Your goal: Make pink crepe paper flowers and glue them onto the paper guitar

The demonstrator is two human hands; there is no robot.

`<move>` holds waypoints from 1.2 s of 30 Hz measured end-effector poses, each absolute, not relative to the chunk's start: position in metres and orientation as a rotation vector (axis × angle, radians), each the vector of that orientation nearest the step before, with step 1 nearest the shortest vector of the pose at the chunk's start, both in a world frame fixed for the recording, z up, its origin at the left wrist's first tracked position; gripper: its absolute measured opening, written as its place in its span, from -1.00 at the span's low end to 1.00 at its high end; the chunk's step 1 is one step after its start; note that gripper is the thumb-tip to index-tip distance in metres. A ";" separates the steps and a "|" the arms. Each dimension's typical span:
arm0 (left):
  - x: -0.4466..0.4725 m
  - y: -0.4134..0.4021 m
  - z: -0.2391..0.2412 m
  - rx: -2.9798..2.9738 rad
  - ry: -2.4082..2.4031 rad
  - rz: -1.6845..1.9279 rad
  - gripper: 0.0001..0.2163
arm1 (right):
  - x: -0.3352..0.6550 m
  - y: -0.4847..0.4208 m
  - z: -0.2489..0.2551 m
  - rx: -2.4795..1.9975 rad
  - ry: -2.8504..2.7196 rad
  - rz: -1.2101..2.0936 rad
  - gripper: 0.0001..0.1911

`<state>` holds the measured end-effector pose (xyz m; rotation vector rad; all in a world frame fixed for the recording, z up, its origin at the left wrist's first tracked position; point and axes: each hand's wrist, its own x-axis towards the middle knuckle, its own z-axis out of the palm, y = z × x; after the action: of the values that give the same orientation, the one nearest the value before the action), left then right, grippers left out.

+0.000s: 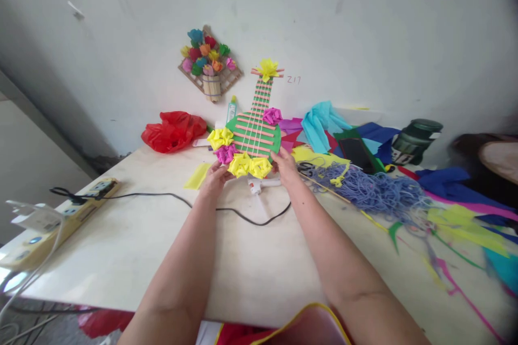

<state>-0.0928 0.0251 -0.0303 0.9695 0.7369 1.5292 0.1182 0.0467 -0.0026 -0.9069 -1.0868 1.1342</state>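
Observation:
I hold a paper guitar craft upright over the far middle of the table. Its body is green with pink strips, and yellow and magenta paper flowers sit along its lower left edge, with a yellow flower at the top of the neck. My left hand grips the lower left edge beside the flowers. My right hand grips the lower right edge. Both hands are closed on the craft. Below it a white glue gun lies on the table.
A black cable runs from a power strip at the left. A red plastic bag lies at the back. Blue yarn and coloured paper scraps cover the right side. A flower wall craft hangs behind.

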 end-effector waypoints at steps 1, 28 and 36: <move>-0.093 0.024 -0.030 0.976 0.735 1.518 -0.67 | 0.119 0.047 -0.002 -0.904 -1.094 1.133 -0.53; -0.105 0.028 -0.036 1.104 0.857 1.467 -0.50 | 0.126 0.050 -0.015 -0.853 -1.206 1.124 -0.63; -0.106 0.032 -0.039 1.143 0.903 1.452 -0.45 | 0.125 0.055 -0.020 -0.892 -1.236 1.095 -0.62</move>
<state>-0.1061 0.0317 -0.0388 1.1426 0.9035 1.4521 0.1250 0.0553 -0.0197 -0.8924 -1.2357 1.0948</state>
